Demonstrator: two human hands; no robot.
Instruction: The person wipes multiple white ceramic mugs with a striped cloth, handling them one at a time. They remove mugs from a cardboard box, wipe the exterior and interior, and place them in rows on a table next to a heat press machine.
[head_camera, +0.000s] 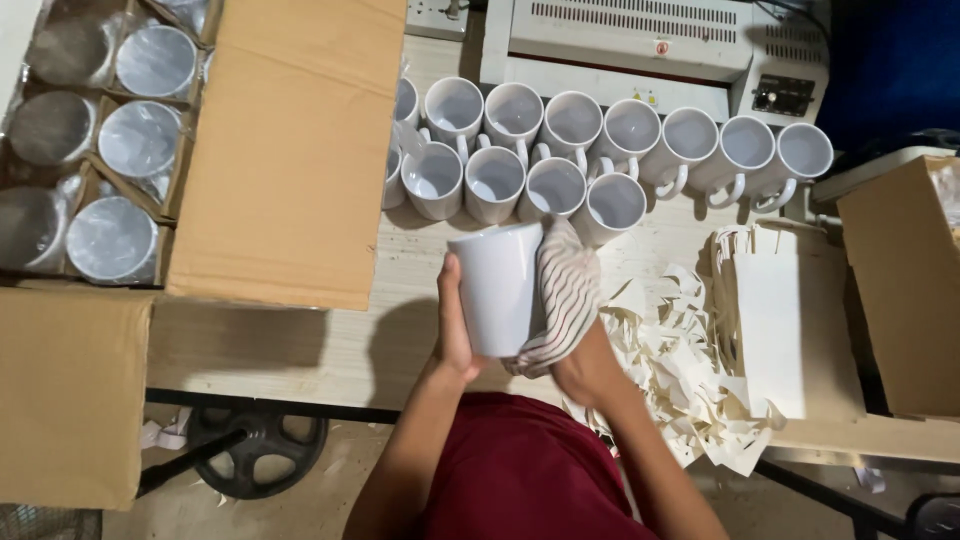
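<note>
A worker wipes a plain white mug (497, 288) with a striped cloth (563, 298) above the near edge of a wooden workbench (300, 350). The left hand (452, 325) is clasped around the mug's left wall, thumb up its side, holding it clear of the bench with the mouth tipped away from the camera. The right hand (585, 365) is closed on the cloth, which is pressed against the mug's right side (the fingers themselves are hidden under the fabric).

Two rows of like mugs (560, 160) stand mouth-up along the far edge of the workbench, just in front of a pale machine (640, 45); they appear, by this picture, to be the ones unpacked so far. At the bench's left end an open cardboard carton (280, 150) holds more mugs in plastic wrapping (135, 140), each in its own compartment, so a good share seems left. Shredded paper strips (680, 370) lie heaped on the right near a smaller box (900, 290).
</note>
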